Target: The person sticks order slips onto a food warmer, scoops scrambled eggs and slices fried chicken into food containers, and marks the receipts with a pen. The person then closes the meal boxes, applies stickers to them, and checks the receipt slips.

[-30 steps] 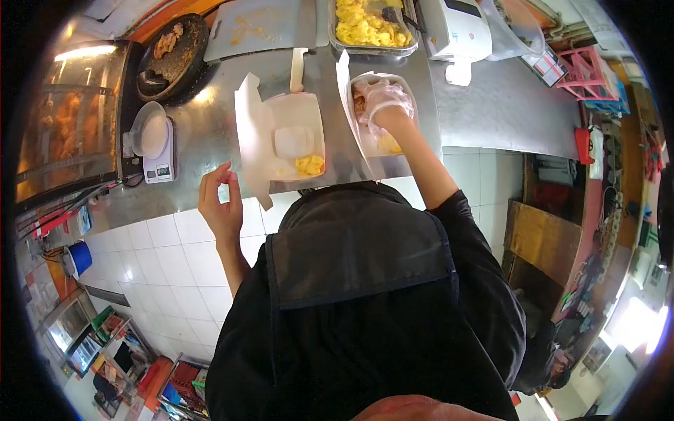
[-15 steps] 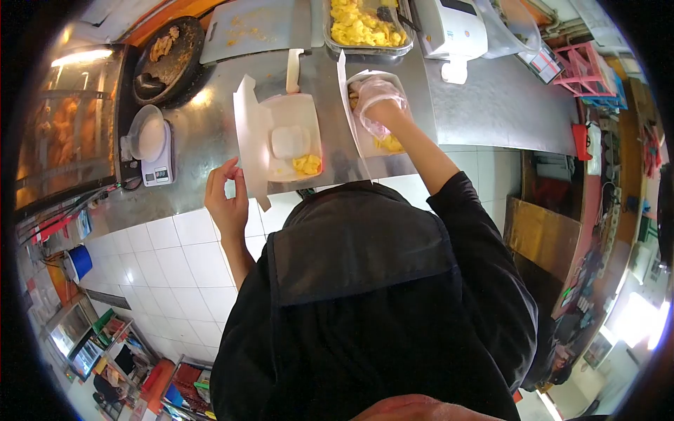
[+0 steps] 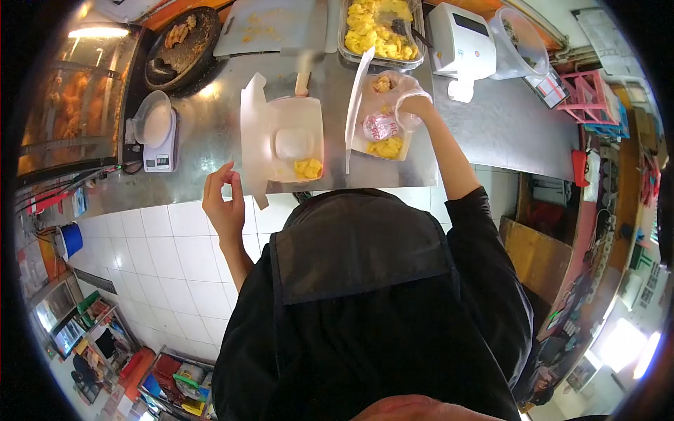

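Two white boxes stood open on the surface (image 3: pixel 203 133): a left box (image 3: pixel 311 130) and a right box (image 3: pixel 357 105). The left box held one small whitish tub (image 3: pixel 292 144) and one heap of yellow pieces (image 3: pixel 307 168). The right box held a second yellow heap (image 3: pixel 385 147), one brown chunk (image 3: pixel 382 84) and one round, pale item with red print (image 3: pixel 380 126).

Of the two hands, the right hand (image 3: pixel 404 91), in a clear plastic glove, was at the right box's far right side; its fingertips were hidden, so I could not tell whether it gripped anything. The left hand (image 3: pixel 225 200) was empty, thumb and forefinger curled towards each other, left of the left box.

The surface was shiny metal and also carried one scale (image 3: pixel 160 158) with one clear bowl (image 3: pixel 152 121), one black pan (image 3: pixel 193 63), one cutting board (image 3: pixel 270 21) and one tray (image 3: pixel 382 62) of yellow pieces. A lit glass cabinet (image 3: pixel 70 105) stood at the left; below, the floor (image 3: pixel 168 259) had white tiles.

The red lettering and the scale's display were too small to read surely.
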`<move>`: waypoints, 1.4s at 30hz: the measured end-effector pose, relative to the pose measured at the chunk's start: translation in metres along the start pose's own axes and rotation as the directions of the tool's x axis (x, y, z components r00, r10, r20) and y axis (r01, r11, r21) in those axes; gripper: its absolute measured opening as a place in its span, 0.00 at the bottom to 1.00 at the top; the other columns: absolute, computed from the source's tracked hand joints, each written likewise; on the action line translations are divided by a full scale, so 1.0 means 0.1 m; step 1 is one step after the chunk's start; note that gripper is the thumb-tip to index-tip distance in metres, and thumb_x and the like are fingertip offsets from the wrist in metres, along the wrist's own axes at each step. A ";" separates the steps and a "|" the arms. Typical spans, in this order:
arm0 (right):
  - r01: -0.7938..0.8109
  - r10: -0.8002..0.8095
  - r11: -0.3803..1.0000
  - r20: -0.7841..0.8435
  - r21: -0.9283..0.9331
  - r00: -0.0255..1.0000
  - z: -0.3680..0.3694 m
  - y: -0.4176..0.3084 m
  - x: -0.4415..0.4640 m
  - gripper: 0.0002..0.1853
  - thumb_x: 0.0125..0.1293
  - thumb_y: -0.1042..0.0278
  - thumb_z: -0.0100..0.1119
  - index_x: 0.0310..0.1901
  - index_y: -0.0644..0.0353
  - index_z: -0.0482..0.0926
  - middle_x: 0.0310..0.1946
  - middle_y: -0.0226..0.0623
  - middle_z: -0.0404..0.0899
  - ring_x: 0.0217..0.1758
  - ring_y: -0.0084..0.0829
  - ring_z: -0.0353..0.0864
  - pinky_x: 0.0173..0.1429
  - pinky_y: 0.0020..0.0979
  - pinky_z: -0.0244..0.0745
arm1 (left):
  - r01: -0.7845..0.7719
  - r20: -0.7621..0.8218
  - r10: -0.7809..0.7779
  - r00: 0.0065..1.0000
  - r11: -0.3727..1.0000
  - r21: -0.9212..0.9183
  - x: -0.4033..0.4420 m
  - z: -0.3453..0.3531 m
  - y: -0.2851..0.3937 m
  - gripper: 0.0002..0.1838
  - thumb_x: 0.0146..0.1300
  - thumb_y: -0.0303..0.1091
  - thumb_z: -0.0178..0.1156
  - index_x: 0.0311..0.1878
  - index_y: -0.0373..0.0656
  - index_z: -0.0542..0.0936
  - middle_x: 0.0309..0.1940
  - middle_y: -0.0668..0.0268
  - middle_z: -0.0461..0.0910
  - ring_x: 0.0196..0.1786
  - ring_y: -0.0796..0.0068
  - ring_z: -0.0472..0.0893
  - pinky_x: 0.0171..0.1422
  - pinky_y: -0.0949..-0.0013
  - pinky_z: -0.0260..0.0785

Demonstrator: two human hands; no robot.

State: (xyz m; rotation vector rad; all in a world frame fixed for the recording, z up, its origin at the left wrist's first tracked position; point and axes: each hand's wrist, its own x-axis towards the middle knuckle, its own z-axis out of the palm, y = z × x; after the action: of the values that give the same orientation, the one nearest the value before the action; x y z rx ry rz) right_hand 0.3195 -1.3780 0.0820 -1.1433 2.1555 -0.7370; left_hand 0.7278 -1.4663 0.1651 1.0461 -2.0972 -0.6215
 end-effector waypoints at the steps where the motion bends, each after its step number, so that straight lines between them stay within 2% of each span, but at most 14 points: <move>1: -0.067 0.062 0.993 0.050 0.094 0.997 0.01 0.13 0.07 0.23 0.50 0.64 0.65 0.51 0.50 0.76 0.38 0.38 0.80 0.38 0.28 0.78 0.44 0.28 0.75 | -0.001 0.004 0.001 1.000 1.000 -0.003 -0.01 0.01 0.00 0.10 0.59 0.24 0.59 0.44 0.39 0.79 0.30 0.65 0.78 0.33 0.75 0.75 0.41 0.72 0.67; 7: 0.046 -0.071 0.934 0.056 0.354 0.996 -0.33 -0.04 -0.11 0.27 0.52 0.59 0.69 0.54 0.54 0.73 0.38 0.31 0.79 0.36 0.23 0.76 0.42 0.28 0.75 | -0.013 -0.002 0.013 1.000 1.000 0.011 -0.01 0.00 0.07 0.10 0.57 0.21 0.59 0.44 0.39 0.79 0.29 0.64 0.77 0.32 0.74 0.75 0.40 0.72 0.68; 10: -0.110 0.100 0.946 0.049 0.303 0.994 -0.40 -0.05 -0.15 0.29 0.53 0.60 0.68 0.55 0.57 0.72 0.41 0.31 0.78 0.41 0.23 0.76 0.45 0.28 0.74 | 0.001 -0.008 -0.001 1.000 1.000 0.021 -0.01 -0.01 0.08 0.11 0.56 0.19 0.58 0.43 0.39 0.79 0.28 0.64 0.76 0.31 0.73 0.75 0.40 0.71 0.68; 15: -0.032 -0.026 0.705 0.072 0.708 0.997 -0.49 0.11 -0.14 0.29 0.51 0.70 0.68 0.56 0.61 0.69 0.43 0.31 0.78 0.40 0.22 0.77 0.44 0.25 0.74 | 0.028 -0.013 -0.028 1.000 0.999 0.046 -0.02 -0.02 0.03 0.10 0.58 0.23 0.59 0.45 0.40 0.79 0.29 0.65 0.77 0.32 0.75 0.75 0.41 0.72 0.68; 23: -0.008 -0.169 0.783 0.226 0.622 0.959 -1.05 -1.41 0.24 0.23 0.53 0.74 0.58 0.53 0.64 0.69 0.36 0.32 0.74 0.37 0.25 0.75 0.43 0.27 0.74 | 0.082 -0.131 -0.072 0.989 0.994 0.076 0.02 -0.18 -0.12 0.12 0.55 0.19 0.57 0.43 0.39 0.79 0.26 0.63 0.75 0.30 0.70 0.75 0.38 0.70 0.68; 28: 0.021 -0.395 0.781 0.467 0.624 0.791 -0.42 -2.52 1.50 0.19 0.60 0.65 0.56 0.52 0.62 0.72 0.37 0.30 0.74 0.38 0.23 0.74 0.42 0.25 0.71 | 0.221 -0.204 -0.195 0.960 0.968 0.117 -0.22 -0.35 -0.46 0.11 0.53 0.20 0.60 0.41 0.40 0.79 0.27 0.64 0.76 0.31 0.69 0.76 0.40 0.68 0.67; 33: 0.211 -0.493 0.793 0.397 0.572 0.774 0.95 -3.54 2.94 0.13 0.64 0.64 0.51 0.47 0.59 0.77 0.34 0.28 0.76 0.32 0.22 0.73 0.37 0.30 0.73 | 0.253 -0.129 -0.230 0.965 0.943 0.214 -0.33 -0.76 -0.82 0.12 0.52 0.22 0.60 0.41 0.43 0.78 0.27 0.66 0.76 0.33 0.68 0.75 0.41 0.66 0.64; 36: -0.096 -0.021 0.954 0.382 0.283 0.924 1.69 -3.84 3.55 0.12 0.62 0.63 0.53 0.44 0.57 0.78 0.32 0.27 0.76 0.26 0.24 0.72 0.32 0.32 0.72 | 0.348 -0.179 -0.313 0.933 0.913 0.214 -0.51 -1.13 -1.13 0.11 0.52 0.21 0.59 0.41 0.42 0.79 0.26 0.65 0.75 0.32 0.67 0.75 0.40 0.66 0.65; 37: 0.473 -0.355 0.825 0.368 -0.310 0.859 1.90 -3.94 3.77 0.13 0.65 0.61 0.49 0.47 0.55 0.77 0.40 0.29 0.77 0.37 0.23 0.74 0.40 0.29 0.72 | 0.355 -0.228 -0.305 0.925 0.908 0.223 -0.60 -1.25 -1.28 0.11 0.52 0.21 0.59 0.41 0.42 0.79 0.26 0.65 0.75 0.32 0.67 0.75 0.39 0.66 0.66; 38: 0.693 -0.555 0.133 0.526 -0.709 0.645 2.12 -4.05 3.95 0.14 0.68 0.59 0.46 0.50 0.53 0.76 0.49 0.32 0.78 0.47 0.23 0.77 0.47 0.27 0.72 | 0.412 -0.255 -0.356 0.899 0.885 0.216 -0.67 -1.38 -1.37 0.11 0.52 0.21 0.59 0.41 0.41 0.79 0.25 0.65 0.74 0.31 0.67 0.75 0.38 0.66 0.66; 39: 0.704 -0.571 0.125 0.529 -0.700 0.627 2.33 -4.06 4.09 0.14 0.68 0.59 0.46 0.50 0.53 0.76 0.49 0.32 0.78 0.47 0.23 0.77 0.47 0.27 0.72 | 0.471 -0.269 -0.413 0.870 0.858 0.207 -0.78 -1.52 -1.43 0.11 0.52 0.21 0.58 0.41 0.41 0.79 0.25 0.64 0.74 0.31 0.67 0.75 0.38 0.66 0.66; 40: 0.572 -0.505 0.733 0.269 -0.368 0.820 2.48 -4.06 4.21 0.16 0.67 0.56 0.48 0.51 0.52 0.75 0.53 0.31 0.75 0.51 0.24 0.75 0.50 0.29 0.72 | 0.501 -0.272 -0.436 0.858 0.826 0.258 -0.90 -1.63 -1.52 0.11 0.52 0.21 0.58 0.41 0.41 0.79 0.25 0.64 0.74 0.30 0.67 0.75 0.37 0.66 0.67; 41: 0.216 -0.244 0.956 0.132 0.198 0.961 2.58 -4.14 4.30 0.18 0.65 0.53 0.51 0.53 0.51 0.74 0.57 0.31 0.72 0.55 0.25 0.73 0.53 0.31 0.71 | 0.523 -0.277 -0.452 0.848 0.796 0.305 -1.00 -1.73 -1.62 0.11 0.53 0.21 0.58 0.41 0.41 0.79 0.25 0.64 0.74 0.30 0.68 0.75 0.37 0.67 0.67; 42: 0.225 -0.255 0.952 0.129 0.207 0.958 2.59 -4.29 4.16 0.18 0.65 0.53 0.51 0.53 0.51 0.74 0.57 0.31 0.72 0.55 0.25 0.73 0.53 0.31 0.71 | 0.559 -0.274 -0.489 0.828 0.753 0.347 -1.09 -1.83 -1.68 0.11 0.53 0.21 0.58 0.41 0.40 0.79 0.25 0.63 0.75 0.30 0.68 0.75 0.37 0.66 0.67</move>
State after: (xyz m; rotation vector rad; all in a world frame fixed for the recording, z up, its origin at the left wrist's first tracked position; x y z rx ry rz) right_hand 0.5398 -1.9908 0.1088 -1.3277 1.7942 -0.9088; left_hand 0.9952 -1.4897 0.1279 1.9099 -1.8136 -0.3218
